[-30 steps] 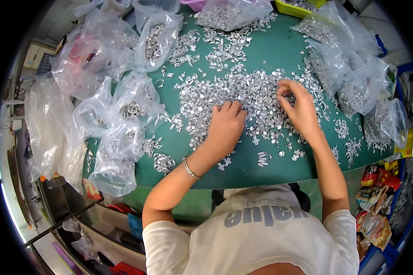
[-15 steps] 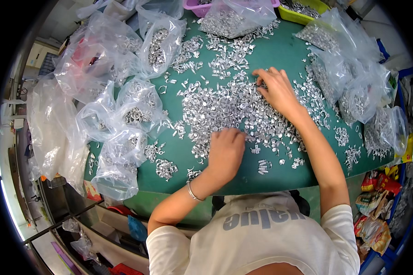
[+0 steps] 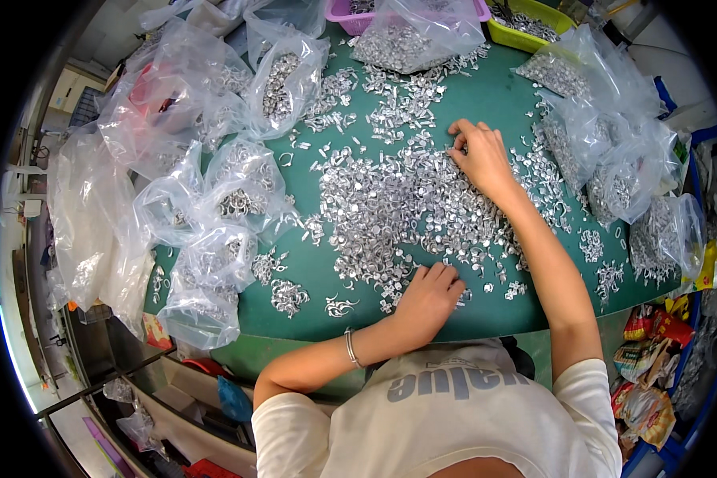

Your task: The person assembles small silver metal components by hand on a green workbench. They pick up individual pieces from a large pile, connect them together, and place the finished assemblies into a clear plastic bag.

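The green table (image 3: pixel 498 99) bears a pile (image 3: pixel 390 199) of metal pieces. The right hand (image 3: pixel 479 155), fingers bent, is at its far right; the left hand (image 3: pixel 432 299), loosely curled, is at its near side. Any grip cannot be told.

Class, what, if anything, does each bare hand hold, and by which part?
It cannot be told: the left hand hides anything under it, and no held piece shows clearly at the right hand, by the small silver-coloured metal pieces.
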Tool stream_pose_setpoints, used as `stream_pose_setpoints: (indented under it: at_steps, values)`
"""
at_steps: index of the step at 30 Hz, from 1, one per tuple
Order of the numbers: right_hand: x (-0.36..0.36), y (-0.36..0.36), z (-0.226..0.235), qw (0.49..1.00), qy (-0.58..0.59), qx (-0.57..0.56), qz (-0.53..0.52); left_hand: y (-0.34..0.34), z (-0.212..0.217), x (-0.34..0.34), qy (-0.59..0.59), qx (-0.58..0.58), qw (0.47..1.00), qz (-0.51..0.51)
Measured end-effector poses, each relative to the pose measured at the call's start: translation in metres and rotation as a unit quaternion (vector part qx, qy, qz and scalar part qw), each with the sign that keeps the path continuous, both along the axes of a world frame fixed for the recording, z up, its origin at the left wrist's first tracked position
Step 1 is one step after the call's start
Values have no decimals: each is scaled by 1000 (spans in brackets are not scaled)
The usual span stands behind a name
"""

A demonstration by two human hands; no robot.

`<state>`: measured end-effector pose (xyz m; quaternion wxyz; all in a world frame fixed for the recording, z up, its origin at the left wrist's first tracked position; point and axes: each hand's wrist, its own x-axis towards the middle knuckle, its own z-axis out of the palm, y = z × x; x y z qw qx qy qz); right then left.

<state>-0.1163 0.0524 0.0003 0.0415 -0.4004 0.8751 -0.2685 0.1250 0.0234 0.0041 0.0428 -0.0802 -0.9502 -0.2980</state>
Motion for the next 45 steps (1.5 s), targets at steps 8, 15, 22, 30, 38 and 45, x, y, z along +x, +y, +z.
stream_pose_setpoints:
  at_steps: [8, 15, 22, 30, 38, 45]
  values:
    - [75, 71, 47, 972, -142, -103, 156, -21, 6, 2, 13, 101, 990, 97]
    - [118, 109, 38, 970, -115, -7, 216, -37, 16, -12, 72, 24, 975, 207]
    - [129, 121, 40, 591, -753, -289, -15, -4, 24, 8, -57, 381, 908, 163]
    - [157, 125, 39, 239, -915, -322, -43, 7, 25, 10, -44, 620, 773, 129]
    - [162, 127, 45, 254, -910, -324, -53, 7, 31, 12, -36, 614, 780, 119]
    - [147, 131, 51, 864, -482, -146, -5, -6, 37, 19, -22, 346, 921, 177]
